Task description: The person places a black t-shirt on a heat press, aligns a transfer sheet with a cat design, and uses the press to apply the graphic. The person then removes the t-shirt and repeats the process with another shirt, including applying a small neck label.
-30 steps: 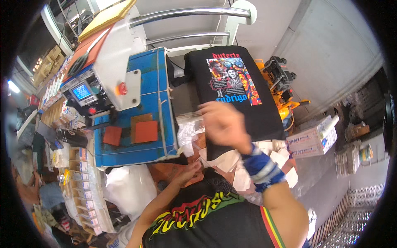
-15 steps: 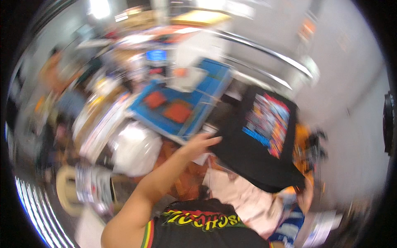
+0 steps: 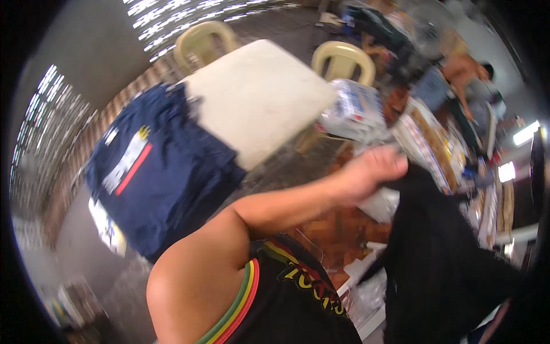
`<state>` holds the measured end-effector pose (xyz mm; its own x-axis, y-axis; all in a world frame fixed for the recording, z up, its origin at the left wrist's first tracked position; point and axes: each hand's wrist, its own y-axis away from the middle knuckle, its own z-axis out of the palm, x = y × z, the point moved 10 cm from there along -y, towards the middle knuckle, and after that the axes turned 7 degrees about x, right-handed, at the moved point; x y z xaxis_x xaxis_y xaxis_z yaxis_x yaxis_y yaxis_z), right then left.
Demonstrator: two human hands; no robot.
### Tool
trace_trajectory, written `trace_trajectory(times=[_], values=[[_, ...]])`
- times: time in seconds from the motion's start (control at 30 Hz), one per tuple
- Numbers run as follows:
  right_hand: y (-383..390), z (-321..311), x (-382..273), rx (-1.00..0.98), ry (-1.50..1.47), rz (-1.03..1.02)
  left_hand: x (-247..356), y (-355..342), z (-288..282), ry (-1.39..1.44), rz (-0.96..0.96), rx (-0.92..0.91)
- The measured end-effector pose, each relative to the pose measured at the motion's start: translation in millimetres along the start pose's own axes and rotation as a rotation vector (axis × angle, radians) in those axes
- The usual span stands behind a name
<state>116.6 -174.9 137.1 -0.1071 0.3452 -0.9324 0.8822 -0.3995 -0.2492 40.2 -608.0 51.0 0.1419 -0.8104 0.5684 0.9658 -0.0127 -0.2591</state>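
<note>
A black T-shirt [image 3: 447, 258] hangs in the air at the right, stretched between my two hands. My left hand [image 3: 381, 169] is closed on its upper edge, fingers curled and somewhat blurred. Low at the right rim, a sliver of my right hand [image 3: 497, 322] shows behind the raised far corner of the shirt; its fingers are hidden by the cloth. The printed side of the shirt faces away from view. To the left lies a pile of navy blue shirts [image 3: 172, 166], the top one with a white, yellow and red print.
A white table [image 3: 258, 92] stands beyond the navy pile, with cream plastic chairs [image 3: 344, 60] around it. Plastic-wrapped packs [image 3: 355, 109] sit by the near chair. Another person [image 3: 461, 77] bends over work at the far right.
My view has swung left, from the blue printing frame and wall to the white table and navy pile. The black T-shirt has come along, lifted in my hands, its print turned out of sight.
</note>
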Motion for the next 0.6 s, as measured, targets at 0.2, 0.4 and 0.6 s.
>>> trace_trajectory(times=[0.2,0.4,0.6], values=[[-6.7,314.1,-139.0,-0.769,-0.198,-0.116,443.6,256.4,2.6,-0.162,1.042,-0.177],[113.7,547.4,-255.1,-1.332,-0.380,-0.137,550.0,434.5,29.3,-0.641,1.144,0.451],[293.2,668.3,-147.7,-1.687,-0.320,-0.167,433.4,680.7,-49.5,-0.790,1.290,1.317]])
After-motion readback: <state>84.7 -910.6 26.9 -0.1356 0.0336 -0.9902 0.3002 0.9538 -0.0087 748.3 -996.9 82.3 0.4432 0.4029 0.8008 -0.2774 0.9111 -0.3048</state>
